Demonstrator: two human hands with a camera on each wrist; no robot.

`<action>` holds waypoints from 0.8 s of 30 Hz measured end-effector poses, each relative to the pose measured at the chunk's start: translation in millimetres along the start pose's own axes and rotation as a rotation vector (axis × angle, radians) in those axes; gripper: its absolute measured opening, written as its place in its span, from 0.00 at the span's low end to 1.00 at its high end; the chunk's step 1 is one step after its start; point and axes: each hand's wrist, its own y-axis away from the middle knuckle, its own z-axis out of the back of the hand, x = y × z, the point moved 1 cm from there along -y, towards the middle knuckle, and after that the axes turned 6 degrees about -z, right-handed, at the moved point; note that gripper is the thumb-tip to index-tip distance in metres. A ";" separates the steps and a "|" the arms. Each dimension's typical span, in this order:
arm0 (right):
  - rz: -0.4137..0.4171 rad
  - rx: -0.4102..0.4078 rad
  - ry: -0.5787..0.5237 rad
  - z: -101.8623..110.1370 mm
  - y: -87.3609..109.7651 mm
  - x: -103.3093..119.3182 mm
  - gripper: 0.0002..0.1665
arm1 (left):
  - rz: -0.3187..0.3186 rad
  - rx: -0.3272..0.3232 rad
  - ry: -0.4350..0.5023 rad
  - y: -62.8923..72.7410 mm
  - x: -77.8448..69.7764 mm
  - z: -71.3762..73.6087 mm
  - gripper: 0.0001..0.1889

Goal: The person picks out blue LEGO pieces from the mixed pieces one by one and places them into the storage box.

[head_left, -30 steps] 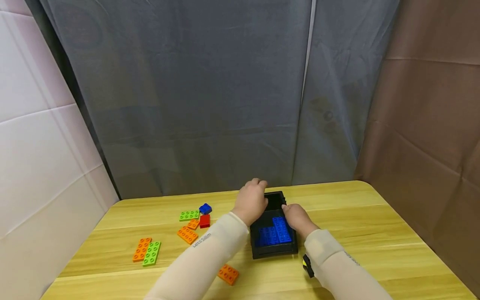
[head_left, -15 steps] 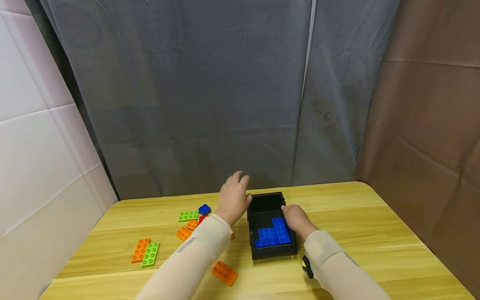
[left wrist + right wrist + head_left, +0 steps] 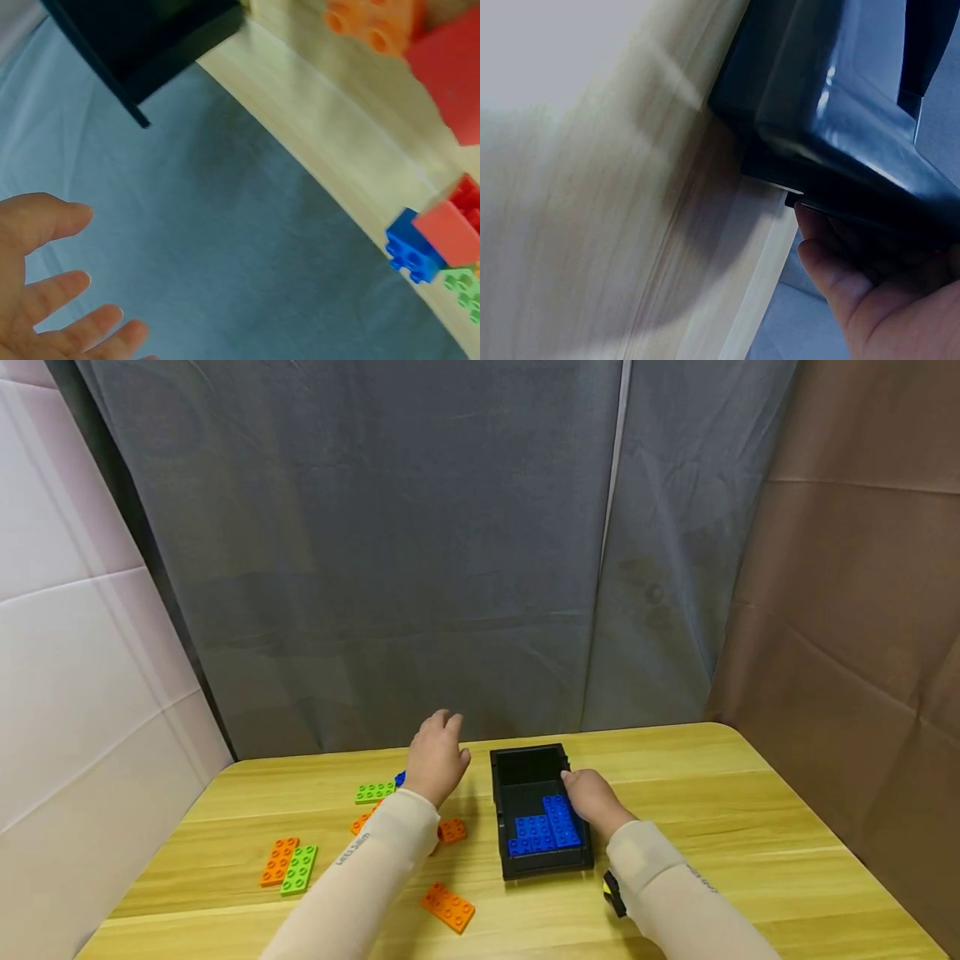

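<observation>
My right hand grips the right side wall of a black plastic bin; in the right wrist view, fingers curl around its rim. Several blue toy bricks lie at the near end inside the bin. Left of the bin, my left hand is raised above the table with nothing in it. Its fingers are spread and loosely bent in the left wrist view. Beneath and beside it are a blue brick, red bricks and orange bricks, partly covered by the left hand and sleeve in the head view.
A green brick lies at the back left. Another orange brick and green brick lie side by side at the far left. An orange brick is near the front. Grey curtain hangs behind the wooden table.
My left hand has moved left, from over the bin to above the loose bricks. The bin has swung slightly left at its far end, with the right hand still gripping it.
</observation>
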 end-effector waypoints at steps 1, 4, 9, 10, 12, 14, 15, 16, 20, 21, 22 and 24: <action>-0.003 0.002 -0.004 0.1 0.3 -0.1 0.26 | 0.004 0.000 -0.001 0.2 2.5 -0.8 0.25; -0.003 0.002 -0.013 -0.6 0.2 -0.9 0.26 | 0.010 -0.003 -0.013 1.1 10.9 -3.3 0.24; -0.009 -0.001 -0.020 -1.8 -0.6 -2.0 0.26 | 0.038 0.015 -0.039 3.3 26.7 -7.0 0.24; -0.012 -0.002 -0.017 -1.9 -0.7 -2.4 0.26 | 0.047 0.022 -0.040 3.9 30.1 -7.7 0.24; -0.020 -0.003 -0.021 -1.7 -0.6 -3.0 0.26 | 0.064 0.044 -0.044 4.7 36.7 -9.7 0.25; -0.026 -0.003 -0.023 -1.3 0.0 -3.4 0.25 | 0.090 0.076 -0.047 5.8 42.9 -11.6 0.25; -0.026 -0.003 -0.025 -1.2 0.2 -3.8 0.26 | 0.101 0.093 -0.046 6.4 45.7 -12.4 0.25; -0.028 -0.003 -0.027 -0.9 0.4 -4.1 0.26 | 0.112 0.108 -0.046 6.9 48.2 -13.1 0.25; -0.015 -0.009 -0.024 -0.3 0.7 -4.8 0.27 | 0.152 0.165 -0.050 8.8 56.8 -14.0 0.26; -0.010 -0.010 -0.023 -0.2 0.6 -5.0 0.27 | 0.157 0.179 -0.055 9.2 59.0 -14.3 0.25; -0.006 -0.012 -0.020 0.0 0.7 -5.0 0.28 | 0.160 0.192 -0.062 9.6 61.7 -15.0 0.25; 0.003 -0.010 -0.016 0.1 0.7 -5.2 0.28 | 0.170 0.219 -0.066 10.8 67.3 -16.8 0.24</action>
